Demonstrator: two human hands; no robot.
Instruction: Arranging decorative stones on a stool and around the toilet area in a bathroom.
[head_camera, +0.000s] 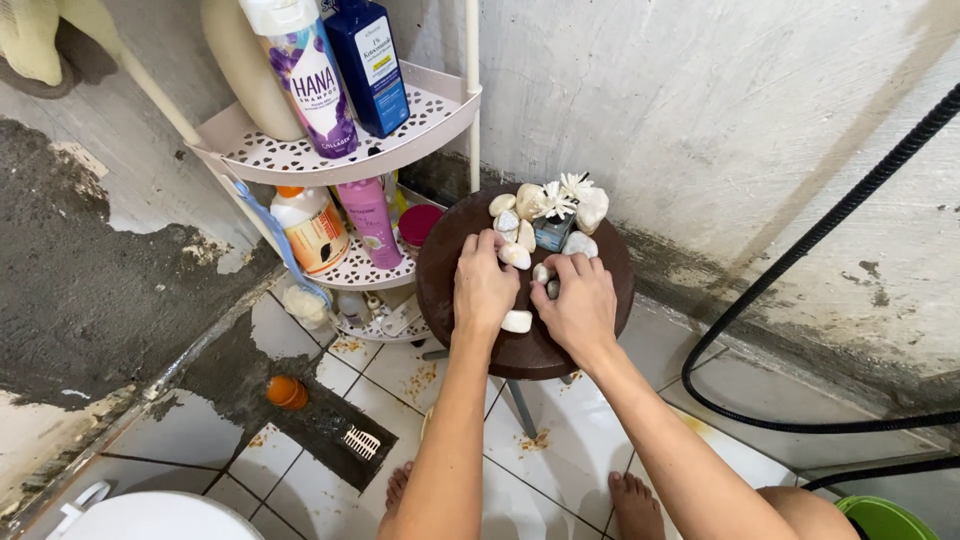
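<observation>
White and cream stones (516, 256) lie bunched on the round dark-brown stool top (610, 262), beyond and between both hands. The left hand (484, 288) lies palm-down, its fingertips touching an oval white stone at the near edge of the bunch, fingers loosely curled, not closed on it. The right hand (578, 305) pinches a small pale stone (541, 272) between thumb and fingers. One loose white stone (517, 321) rests apart, between the two wrists, just beside the left hand's heel, its long axis running left to right
</observation>
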